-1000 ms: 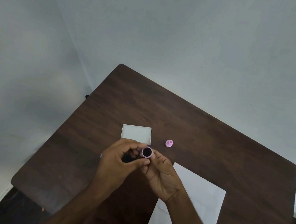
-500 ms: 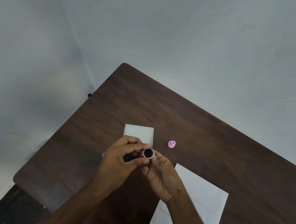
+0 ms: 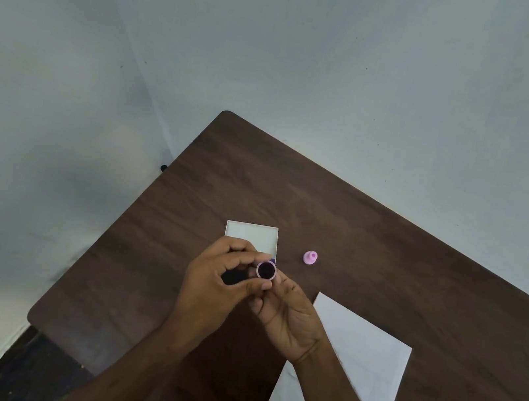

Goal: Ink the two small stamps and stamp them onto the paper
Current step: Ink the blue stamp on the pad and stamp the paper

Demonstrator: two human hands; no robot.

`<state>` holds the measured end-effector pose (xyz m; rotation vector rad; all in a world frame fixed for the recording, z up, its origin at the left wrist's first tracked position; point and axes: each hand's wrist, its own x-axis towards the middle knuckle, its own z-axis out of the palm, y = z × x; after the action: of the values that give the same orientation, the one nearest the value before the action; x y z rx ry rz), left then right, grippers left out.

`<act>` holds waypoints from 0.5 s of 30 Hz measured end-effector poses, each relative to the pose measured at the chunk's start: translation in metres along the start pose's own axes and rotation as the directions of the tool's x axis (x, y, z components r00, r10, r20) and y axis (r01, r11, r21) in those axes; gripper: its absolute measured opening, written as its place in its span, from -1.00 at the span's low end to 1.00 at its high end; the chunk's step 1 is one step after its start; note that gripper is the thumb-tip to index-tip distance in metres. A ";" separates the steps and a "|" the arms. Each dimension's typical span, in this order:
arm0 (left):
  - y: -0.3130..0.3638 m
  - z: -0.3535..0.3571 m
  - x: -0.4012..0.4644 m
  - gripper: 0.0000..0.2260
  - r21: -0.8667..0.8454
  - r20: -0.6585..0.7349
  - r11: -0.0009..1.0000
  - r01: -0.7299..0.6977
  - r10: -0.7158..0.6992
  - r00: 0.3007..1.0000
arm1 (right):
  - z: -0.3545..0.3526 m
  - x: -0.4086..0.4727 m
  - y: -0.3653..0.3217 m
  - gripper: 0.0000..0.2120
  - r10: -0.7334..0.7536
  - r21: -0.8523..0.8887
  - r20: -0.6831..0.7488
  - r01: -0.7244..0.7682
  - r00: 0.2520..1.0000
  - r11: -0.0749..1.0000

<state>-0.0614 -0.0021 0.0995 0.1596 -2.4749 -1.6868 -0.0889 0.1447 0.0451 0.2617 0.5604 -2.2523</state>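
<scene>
Dark wooden table (image 3: pixel 388 240) by pale walls, two hands meeting over it.

Left hand (image 3: pixel 215 282) has its fingers curled and pinches a small pink stamp (image 3: pixel 266 270) with thumb and forefinger; the round dark face of the stamp looks up at the camera. Right hand (image 3: pixel 289 318) holds the same stamp from below with its fingertips. Just behind the hands lies a white box (image 3: pixel 250 234). Second pink stamp (image 3: pixel 310 257) stands alone to the right of the box. White paper (image 3: pixel 359 361) lies under the right wrist.
</scene>
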 end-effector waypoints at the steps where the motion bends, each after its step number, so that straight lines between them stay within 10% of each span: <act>1: 0.001 0.000 0.000 -0.66 0.001 0.000 1.000 0.002 -0.002 1.000 | 0.000 0.000 0.000 -0.62 0.004 0.000 -0.009 -0.004 1.000 1.000; 15: -0.012 0.000 -0.004 -0.64 -0.011 -0.019 0.999 0.044 -0.044 0.999 | -0.002 0.005 0.003 -0.59 0.022 -0.047 -0.069 -0.025 0.997 0.999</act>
<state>-0.0578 -0.0056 0.0881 0.2301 -2.4663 -1.7063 -0.0894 0.1406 0.0406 0.3210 0.6430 -2.2111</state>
